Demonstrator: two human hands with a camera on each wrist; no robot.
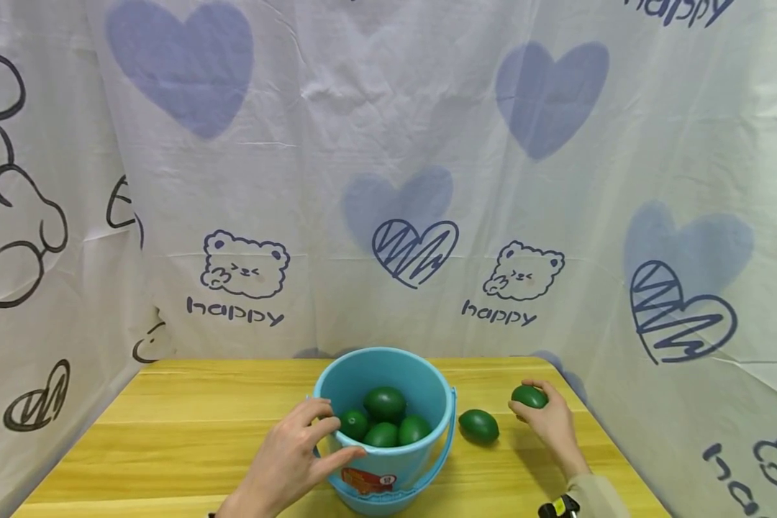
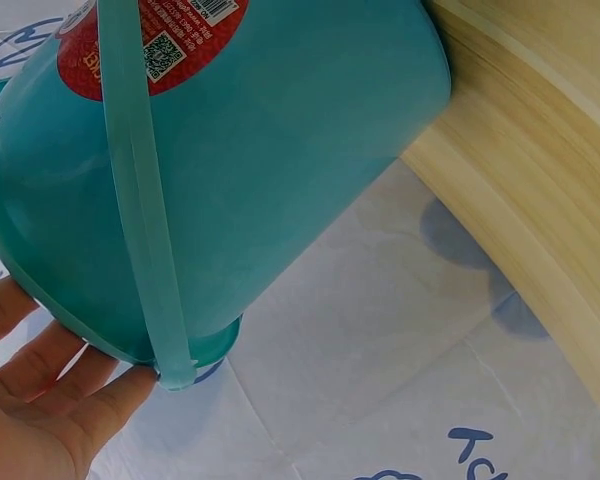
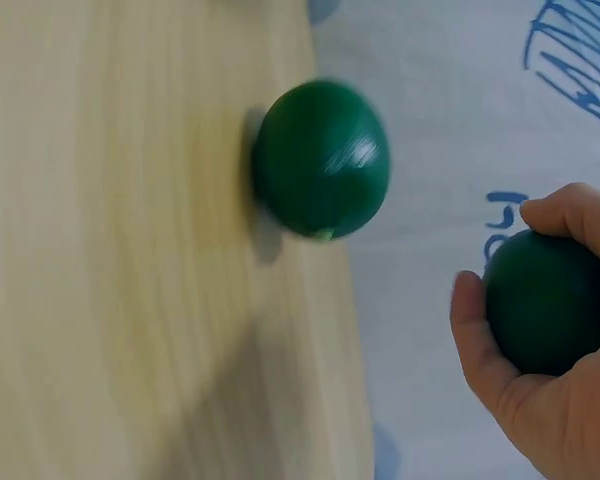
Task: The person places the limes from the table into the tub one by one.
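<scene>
A light-blue bucket point(image 1: 421, 460) with a red label stands on the table, several dark-green limes point(image 1: 385, 404) inside it. My left hand point(image 1: 291, 450) touches the bucket's near-left rim, thumb stretched out in front. In the left wrist view, the fingertips of this hand point(image 2: 55, 400) lie along the rim beside the handle point(image 2: 140, 200). Right of the bucket, my right hand point(image 1: 553, 421) holds a lime point(image 1: 529, 396) between thumb and fingers above the table. The right wrist view shows this held lime point(image 3: 550, 300) too. Another lime point(image 1: 479, 426) lies between bucket and right hand.
The yellow wood-grain table point(image 1: 188, 424) ends at a white cloth point(image 1: 311, 302) printed with hearts and bears, which hangs behind and on both sides. A dark device point(image 1: 560, 507) sits at my right wrist.
</scene>
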